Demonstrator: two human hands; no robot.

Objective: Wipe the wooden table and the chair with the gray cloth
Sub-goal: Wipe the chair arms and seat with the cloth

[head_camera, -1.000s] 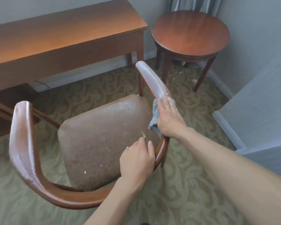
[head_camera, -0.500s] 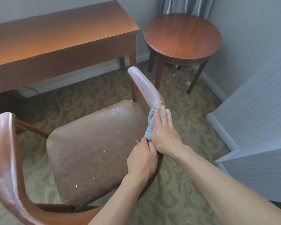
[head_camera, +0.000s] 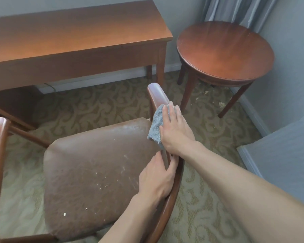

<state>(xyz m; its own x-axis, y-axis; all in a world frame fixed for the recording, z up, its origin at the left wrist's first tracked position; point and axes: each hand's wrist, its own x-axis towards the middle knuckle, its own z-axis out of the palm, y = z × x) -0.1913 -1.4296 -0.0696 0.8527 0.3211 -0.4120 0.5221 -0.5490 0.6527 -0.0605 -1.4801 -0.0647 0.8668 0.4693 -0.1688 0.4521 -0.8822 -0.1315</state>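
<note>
A wooden armchair (head_camera: 158, 95) with a brown, crumb-speckled seat (head_camera: 98, 169) fills the lower middle. My right hand (head_camera: 175, 130) lies flat on the right armrest and presses the gray cloth (head_camera: 156, 125) against it; part of the cloth hangs over the inner side toward the seat. My left hand (head_camera: 156, 179) grips the same curved rail just behind, fingers wrapped around it. The long wooden table (head_camera: 74, 35) stands behind the chair against the wall.
A round wooden side table (head_camera: 225, 50) stands at the right rear, with crumbs on the patterned carpet (head_camera: 102, 106) near its legs. A gray wall corner (head_camera: 279, 151) juts in at right. Curtains (head_camera: 235, 9) hang behind the round table.
My right hand has slid the cloth forward along the armrest toward its front tip. My left hand has moved from touching the right hand to gripping the rail behind it.
</note>
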